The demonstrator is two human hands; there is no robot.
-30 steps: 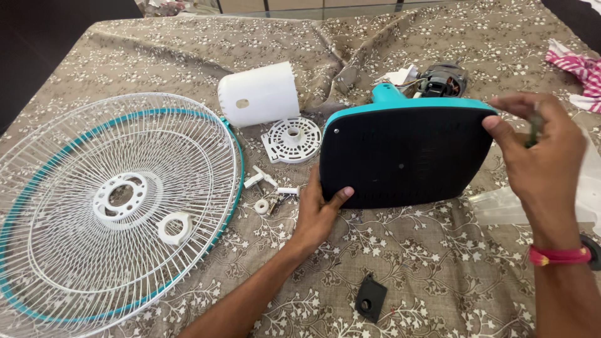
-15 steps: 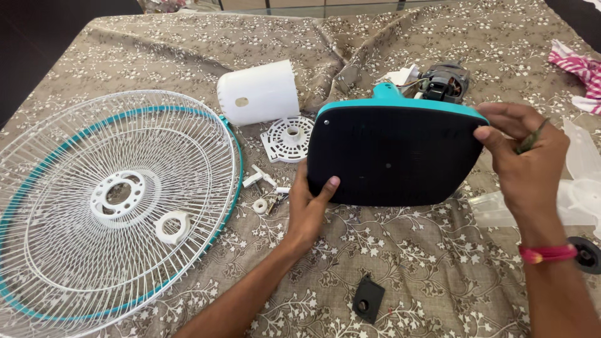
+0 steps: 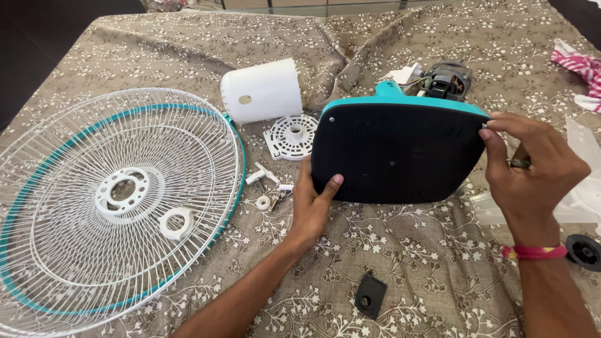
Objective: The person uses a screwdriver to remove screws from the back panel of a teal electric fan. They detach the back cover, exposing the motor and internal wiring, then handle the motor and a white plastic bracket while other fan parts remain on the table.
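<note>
A teal fan base (image 3: 400, 153) stands tilted on edge, its black underside facing me. My left hand (image 3: 313, 203) grips its lower left corner, thumb on the black plate. My right hand (image 3: 532, 172) holds the upper right corner with the fingertips and also keeps a thin dark tool tucked in the fingers. Behind the base lies the fan motor (image 3: 446, 80) with wires.
A white and teal wire fan guard (image 3: 113, 194) lies at the left with a white ring (image 3: 177, 223) on it. A white motor cover (image 3: 263, 89), a round vented plate (image 3: 292, 135), small white parts (image 3: 263, 181), a black plastic piece (image 3: 370, 295) and a striped cloth (image 3: 579, 69) lie on the patterned cloth.
The base has shifted slightly left and settled lower. My right hand came down from above the top edge to pinch the upper right corner.
</note>
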